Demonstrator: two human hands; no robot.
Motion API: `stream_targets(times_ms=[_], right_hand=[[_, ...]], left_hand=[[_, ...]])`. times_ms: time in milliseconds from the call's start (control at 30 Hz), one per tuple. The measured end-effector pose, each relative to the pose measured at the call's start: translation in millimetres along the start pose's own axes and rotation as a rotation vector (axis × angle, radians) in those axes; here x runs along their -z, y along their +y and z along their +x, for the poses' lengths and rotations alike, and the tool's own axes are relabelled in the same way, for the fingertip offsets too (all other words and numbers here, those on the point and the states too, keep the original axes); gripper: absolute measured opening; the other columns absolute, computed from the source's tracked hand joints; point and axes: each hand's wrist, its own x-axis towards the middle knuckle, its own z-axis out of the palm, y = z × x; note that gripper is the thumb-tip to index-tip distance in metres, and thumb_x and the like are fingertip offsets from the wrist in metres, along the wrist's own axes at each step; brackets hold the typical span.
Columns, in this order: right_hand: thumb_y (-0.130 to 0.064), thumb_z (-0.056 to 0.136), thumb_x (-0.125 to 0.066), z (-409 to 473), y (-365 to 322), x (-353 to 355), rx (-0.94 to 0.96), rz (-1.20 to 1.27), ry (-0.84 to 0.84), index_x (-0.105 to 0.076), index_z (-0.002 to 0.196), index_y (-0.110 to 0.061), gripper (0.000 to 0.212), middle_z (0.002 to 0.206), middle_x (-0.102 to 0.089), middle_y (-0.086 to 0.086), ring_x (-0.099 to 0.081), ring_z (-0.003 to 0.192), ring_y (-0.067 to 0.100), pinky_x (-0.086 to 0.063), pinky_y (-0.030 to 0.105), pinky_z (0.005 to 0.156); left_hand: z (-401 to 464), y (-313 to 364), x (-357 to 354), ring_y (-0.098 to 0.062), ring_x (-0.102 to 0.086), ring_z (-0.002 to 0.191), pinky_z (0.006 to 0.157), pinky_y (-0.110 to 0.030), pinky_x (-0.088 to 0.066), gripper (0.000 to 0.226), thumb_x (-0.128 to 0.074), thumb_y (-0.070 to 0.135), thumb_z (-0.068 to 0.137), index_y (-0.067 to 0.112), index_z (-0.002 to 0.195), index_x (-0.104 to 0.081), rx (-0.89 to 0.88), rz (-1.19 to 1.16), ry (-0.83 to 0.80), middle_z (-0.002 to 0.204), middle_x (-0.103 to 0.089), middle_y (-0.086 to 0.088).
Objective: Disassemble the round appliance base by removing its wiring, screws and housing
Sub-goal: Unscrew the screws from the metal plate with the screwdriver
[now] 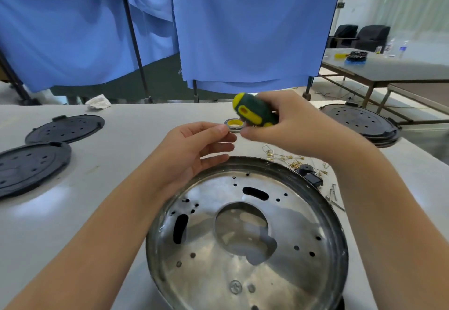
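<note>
A round, shiny metal appliance base (247,236), pierced by a large central opening, two dark slots and many small holes, is seen lying on the white counter (116,188) at the 6 o'clock position of the view; it is touched by neither hand. The left hand (194,149) is held above the counter at the 11 o'clock side of the base, its thumb and forefinger brought together as if pinching something small; what is pinched cannot be told; the remaining fingers are extended loosely. The right hand (289,125) is held at the 12 o'clock side of the base, its fingers curled round the green and yellow handle of a screwdriver (252,111); the shaft is hidden by the hand. A small grey ring with a yellow centre (235,125) is seen on the counter just beyond the fingertips of both hands. A scatter of small brass terminals and thin wires (289,159) lies at the 1 o'clock side of the base, with a small black plastic component (311,176) just beside the rim. Two round black perforated plastic covers (46,149) are laid at 9 o'clock; a further stack of black round covers (359,122) is placed at 2 o'clock; blue cloth screens (218,30) hang behind the counter.
</note>
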Motion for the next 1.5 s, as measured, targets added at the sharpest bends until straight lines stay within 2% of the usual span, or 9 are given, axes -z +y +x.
stream_targets(times_ms=[267,433,500,600,767,933,1100,1400,1500], right_hand=[[-0.015,0.077,-0.077,0,1,-3,0.008,0.064,-0.128,-0.069,0.086,-0.019,0.012,0.081,-0.070,0.004,-0.064,0.076,0.020,-0.051,0.025,0.069],[-0.023,0.078,-0.077,-4,12,20,-0.069,-0.024,-0.092,-0.069,0.092,-0.023,0.016,0.085,-0.071,-0.002,-0.067,0.080,0.016,-0.056,0.033,0.077],[-0.023,0.078,-0.076,-7,20,31,-0.130,-0.050,-0.066,-0.070,0.091,-0.024,0.014,0.083,-0.070,0.004,-0.065,0.072,0.020,-0.056,0.030,0.064],[-0.019,0.079,-0.075,-15,40,41,-0.297,-0.095,-0.123,-0.070,0.088,-0.028,0.014,0.075,-0.068,-0.002,-0.057,0.055,0.005,-0.046,0.013,0.045],[-0.019,0.078,-0.075,-41,81,45,-0.563,-0.253,-0.279,-0.066,0.091,-0.019,0.016,0.064,-0.056,0.004,-0.046,0.049,0.015,-0.040,0.024,0.045],[-0.018,0.077,-0.075,-67,106,35,-0.656,-0.290,-0.228,-0.064,0.086,-0.014,0.015,0.059,-0.053,0.004,-0.045,0.045,0.015,-0.037,0.021,0.042],[-0.014,0.074,-0.076,-84,121,23,-0.650,-0.302,-0.134,-0.058,0.073,-0.013,0.018,0.066,-0.055,0.004,-0.050,0.058,0.017,-0.037,0.025,0.051],[-0.019,0.080,-0.074,-96,120,24,-0.699,-0.204,-0.026,-0.055,0.073,-0.012,0.022,0.059,-0.052,0.005,-0.049,0.049,0.018,-0.039,0.023,0.047],[-0.023,0.082,-0.074,-96,102,19,-0.667,0.011,0.055,-0.054,0.072,-0.011,0.026,0.052,-0.048,0.002,-0.043,0.043,0.015,-0.036,0.022,0.041]], left_hand=[[-7,-3,4,-0.015,-0.070,0.080,0.075,-0.027,-0.057,0.018,-0.070,0.034,0.070,0.019,0.078,-0.077,0.012,0.176,-0.062,0.091,-0.075,-0.005],[-13,-5,13,0.000,-0.067,0.086,0.078,-0.024,-0.050,0.018,-0.071,0.044,0.079,0.032,0.091,-0.072,-0.050,0.729,0.061,0.092,-0.072,0.016],[-14,-8,19,0.005,-0.060,0.092,0.076,-0.020,-0.046,0.025,-0.069,0.046,0.079,0.036,0.102,-0.065,-0.086,0.995,0.154,0.103,-0.065,0.022],[-17,-15,31,0.000,-0.054,0.089,0.066,-0.018,-0.040,0.050,-0.066,0.046,0.082,0.028,0.126,-0.051,0.097,1.126,0.179,0.116,-0.055,0.011],[-30,-16,51,-0.006,-0.060,0.074,0.054,-0.019,-0.042,0.028,-0.063,0.041,0.088,0.019,0.105,-0.065,0.345,1.055,0.202,0.090,-0.066,0.005],[-46,-13,55,-0.015,-0.070,0.058,0.045,-0.023,-0.049,0.024,-0.061,0.038,0.089,0.016,0.089,-0.071,0.521,0.819,0.166,0.072,-0.074,-0.005],[-52,-14,56,-0.015,-0.070,0.061,0.048,-0.024,-0.050,0.022,-0.060,0.035,0.091,0.015,0.092,-0.071,0.501,0.795,0.140,0.074,-0.074,-0.006],[-59,-16,55,-0.022,-0.069,0.065,0.050,-0.029,-0.052,0.017,-0.061,0.025,0.090,0.011,0.094,-0.070,0.473,0.713,0.133,0.084,-0.074,-0.015],[-59,-17,56,-0.022,-0.065,0.054,0.042,-0.026,-0.047,0.017,-0.059,0.021,0.091,0.008,0.095,-0.069,0.463,0.651,0.192,0.077,-0.071,-0.017]])
